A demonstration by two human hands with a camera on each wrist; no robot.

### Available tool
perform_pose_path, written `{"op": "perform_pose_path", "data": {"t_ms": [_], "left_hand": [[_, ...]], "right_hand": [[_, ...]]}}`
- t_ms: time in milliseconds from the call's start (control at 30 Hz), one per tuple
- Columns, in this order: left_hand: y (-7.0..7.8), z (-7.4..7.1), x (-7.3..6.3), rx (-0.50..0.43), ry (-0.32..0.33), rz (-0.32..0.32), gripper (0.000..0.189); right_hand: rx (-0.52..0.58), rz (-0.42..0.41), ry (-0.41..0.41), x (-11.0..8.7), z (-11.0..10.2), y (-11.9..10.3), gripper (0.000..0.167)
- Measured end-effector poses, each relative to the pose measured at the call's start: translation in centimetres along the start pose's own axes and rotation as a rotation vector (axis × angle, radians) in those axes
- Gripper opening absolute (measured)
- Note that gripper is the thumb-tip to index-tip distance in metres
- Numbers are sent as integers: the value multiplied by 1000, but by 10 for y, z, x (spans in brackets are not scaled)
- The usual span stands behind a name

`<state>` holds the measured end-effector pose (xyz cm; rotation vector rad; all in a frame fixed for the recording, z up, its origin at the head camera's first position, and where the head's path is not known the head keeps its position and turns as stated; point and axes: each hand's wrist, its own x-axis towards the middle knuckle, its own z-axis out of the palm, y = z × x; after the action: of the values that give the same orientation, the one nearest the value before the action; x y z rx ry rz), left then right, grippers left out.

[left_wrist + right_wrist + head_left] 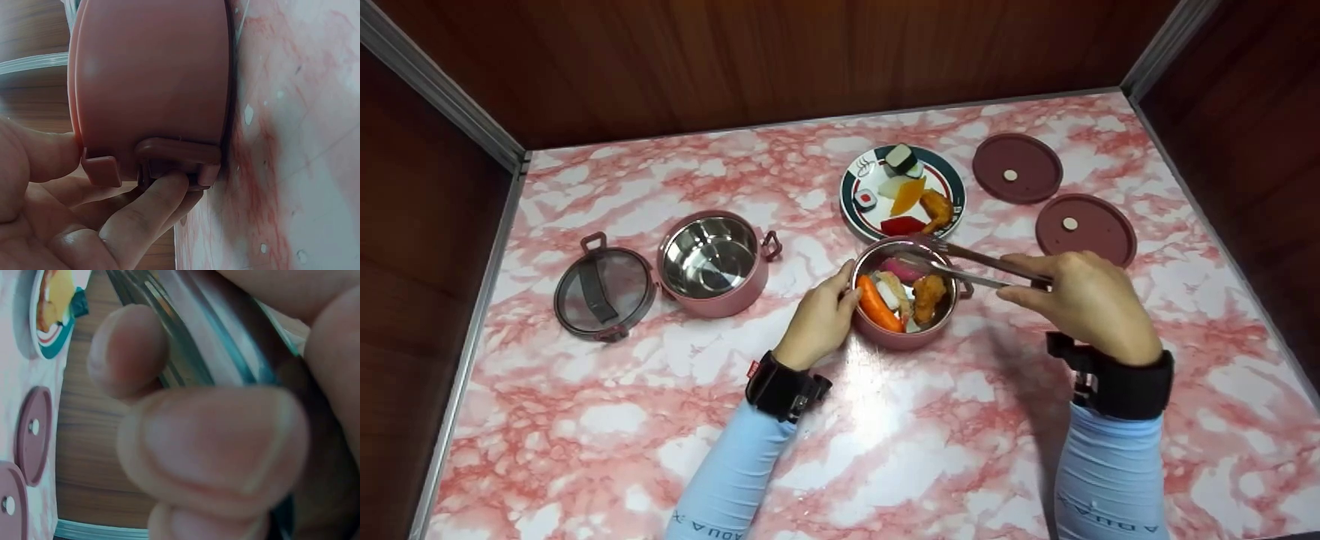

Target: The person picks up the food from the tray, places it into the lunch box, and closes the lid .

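Observation:
My left hand (819, 319) grips the left side of a pink pot (898, 339), thumb at the rim and fingers at the side handle (180, 151). Inside lie a carrot-like orange piece (879, 306), a browned fried piece (929, 298), pale pieces (892, 292) and a pink piece (901, 268). Metal tongs (982, 259) are held in my right hand (1099, 300), from the right. Their tips reach over the pot near the pink piece; whether they pinch anything I cannot tell. Close up, the right wrist view has blurred fingers (214, 444) around the tongs.
Behind the pot, a plate (849, 196) bears sushi, a shrimp and several other food pieces. Two dark red lids (1018, 154) lie at the back right. Leftward stand a second pink pot (720, 304), with a bare steel inside, and a see-through lid (574, 296). Wooden walls border the table.

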<state>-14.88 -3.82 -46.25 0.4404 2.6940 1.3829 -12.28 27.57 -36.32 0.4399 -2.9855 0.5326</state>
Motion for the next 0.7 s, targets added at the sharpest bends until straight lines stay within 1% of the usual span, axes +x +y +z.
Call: {"op": "perform_pose_path", "data": {"t_ms": [200,400,500,700], "left_hand": [[0,0,0,1,2,-6,51],[1,0,0,-2,1,-11,51],[0,0,0,0,1,-9,51],[0,0,0,0,1,-3,50]], "right_hand": [[30,15,55,-4,-7,2,38],[53,37,118,-3,-7,5,39],[75,67,147,-1,-5,8,43],[128,152,202,6,2,16,49]]}}
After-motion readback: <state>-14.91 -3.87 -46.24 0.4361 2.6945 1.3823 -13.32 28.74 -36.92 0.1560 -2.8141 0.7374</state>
